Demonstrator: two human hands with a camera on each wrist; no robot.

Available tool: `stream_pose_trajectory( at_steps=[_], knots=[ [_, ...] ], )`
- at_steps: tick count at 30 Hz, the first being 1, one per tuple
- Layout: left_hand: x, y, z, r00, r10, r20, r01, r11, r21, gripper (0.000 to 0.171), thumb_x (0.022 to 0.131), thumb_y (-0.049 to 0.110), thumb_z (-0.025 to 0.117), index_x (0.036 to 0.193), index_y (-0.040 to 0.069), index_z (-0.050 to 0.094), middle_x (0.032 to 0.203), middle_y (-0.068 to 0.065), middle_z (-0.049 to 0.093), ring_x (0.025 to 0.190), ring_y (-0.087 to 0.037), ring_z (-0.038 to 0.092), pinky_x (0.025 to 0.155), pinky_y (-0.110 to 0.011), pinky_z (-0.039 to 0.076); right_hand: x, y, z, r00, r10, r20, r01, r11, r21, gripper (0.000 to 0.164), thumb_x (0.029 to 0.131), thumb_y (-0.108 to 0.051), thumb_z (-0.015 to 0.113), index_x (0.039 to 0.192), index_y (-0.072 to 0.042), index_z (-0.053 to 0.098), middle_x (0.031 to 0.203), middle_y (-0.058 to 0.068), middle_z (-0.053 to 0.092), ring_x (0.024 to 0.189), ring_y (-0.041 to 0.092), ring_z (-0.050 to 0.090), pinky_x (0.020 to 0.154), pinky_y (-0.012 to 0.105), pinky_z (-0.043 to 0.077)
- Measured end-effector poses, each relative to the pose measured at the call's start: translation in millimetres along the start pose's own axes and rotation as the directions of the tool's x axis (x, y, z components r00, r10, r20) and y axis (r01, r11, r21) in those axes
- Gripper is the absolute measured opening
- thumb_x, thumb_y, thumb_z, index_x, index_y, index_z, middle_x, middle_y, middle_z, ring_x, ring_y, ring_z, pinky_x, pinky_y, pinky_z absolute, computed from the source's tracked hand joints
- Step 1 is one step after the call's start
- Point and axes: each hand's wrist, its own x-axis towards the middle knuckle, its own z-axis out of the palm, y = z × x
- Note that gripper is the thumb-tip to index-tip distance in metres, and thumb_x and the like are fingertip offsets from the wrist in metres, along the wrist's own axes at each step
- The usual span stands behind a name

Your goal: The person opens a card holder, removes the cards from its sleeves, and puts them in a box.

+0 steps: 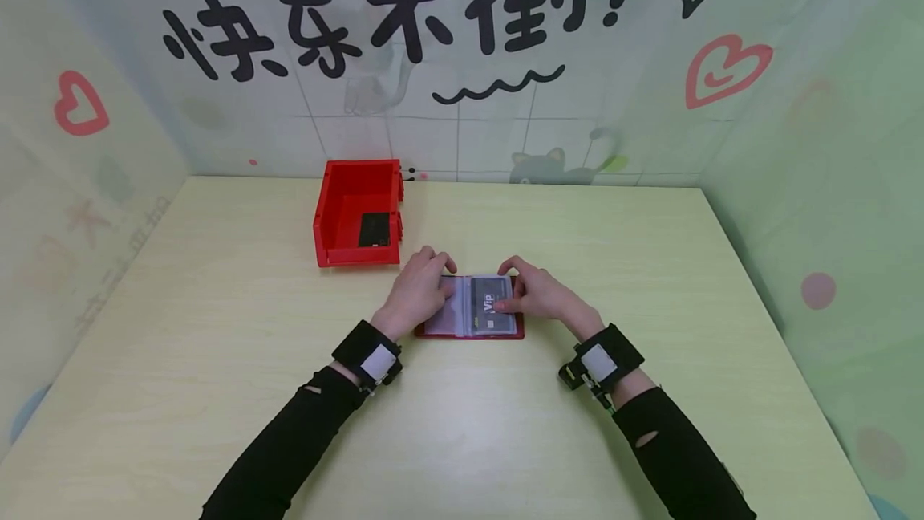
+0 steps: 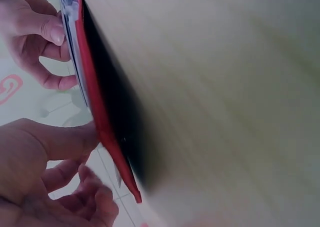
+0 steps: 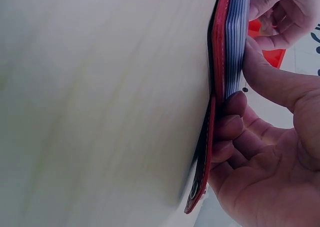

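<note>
A red card holder [image 1: 519,335] lies opened out on the table, clear plastic sleeves inside. A dark card marked "Vip" [image 1: 487,319] shows in its right-hand sleeve. My left hand [image 1: 419,291] rests its thumb on the left inner side, its other fingers loosely bent beyond the far edge. From the right, my right hand [image 1: 541,294] has its thumb on the card sleeve. In the right wrist view, its fingertips touch the side of the sleeve stack [image 3: 236,47], gripping the stack with the thumb. The snap strap [image 3: 201,179] extends below those fingers.
Behind and left of the card holder stands a red plastic bin [image 1: 357,257] with a flat black item [image 1: 374,229] inside. The pale wooden table [image 1: 462,432] is bordered by printed cloth [image 1: 635,95] at the back and sides.
</note>
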Motion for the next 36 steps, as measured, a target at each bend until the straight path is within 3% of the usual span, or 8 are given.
stream_pose_trajectory(
  at_steps=[8,15,25,32,36],
  knots=[
    [3.7,5.4,6.2,0.994,0.03,0.104,-0.014,0.988,-0.153,0.028,0.092,-0.005,0.058,0.117,0.004,0.064,0.107,-0.011,0.059,0.099,-0.024,0.054,0.092,-0.037,0.05,-0.3,0.9,1.8,1.0,-0.002,-0.005,0.002,1.0,0.008,0.053,0.089,-0.022,0.077,0.13,-0.008,0.047,0.081,0.007,0.055,0.075,0.018,0.053,0.068,0.026,0.042],
    [7.1,3.9,7.5,0.993,0.019,0.115,0.004,0.979,-0.202,0.021,0.096,0.006,0.06,0.116,0.003,0.066,0.1,-0.012,0.06,0.094,-0.023,0.054,0.084,-0.031,0.046,0.1,-0.8,1.2,1.0,-0.004,-0.01,0.004,1.0,0.007,0.051,0.09,-0.022,0.077,0.129,-0.007,0.047,0.081,0.007,0.054,0.073,0.018,0.052,0.066,0.026,0.041],
    [11.8,5.9,9.7,0.992,0.004,0.124,0.021,0.98,-0.199,0.024,0.1,0.021,0.061,0.115,0.004,0.068,0.094,-0.009,0.062,0.088,-0.021,0.055,0.075,-0.028,0.043,-0.1,-1.3,0.4,1.0,0.004,-0.005,-0.004,1.0,0.006,0.053,0.09,-0.022,0.077,0.131,-0.007,0.047,0.081,0.007,0.053,0.073,0.018,0.051,0.066,0.026,0.04],
    [16.0,9.7,8.1,0.984,-0.053,0.171,0.085,0.979,-0.183,0.029,0.101,0.025,0.06,0.119,0.003,0.067,0.1,-0.01,0.066,0.091,-0.022,0.057,0.075,-0.027,0.044,-0.3,-1.1,0.5,1.0,0.011,-0.004,-0.011,1.0,0.007,0.053,0.09,-0.022,0.076,0.131,-0.007,0.047,0.082,0.007,0.053,0.075,0.018,0.052,0.067,0.026,0.041],
    [17.8,11.6,6.6,0.976,-0.088,0.198,0.124,0.976,-0.18,0.03,0.101,0.027,0.06,0.115,0.002,0.069,0.092,-0.01,0.065,0.084,-0.021,0.058,0.067,-0.025,0.041,-0.1,-0.9,0.7,1.0,0.013,-0.005,-0.013,1.0,0.006,0.052,0.09,-0.023,0.076,0.131,-0.007,0.047,0.082,0.006,0.053,0.076,0.019,0.052,0.068,0.027,0.041]
  ],
)
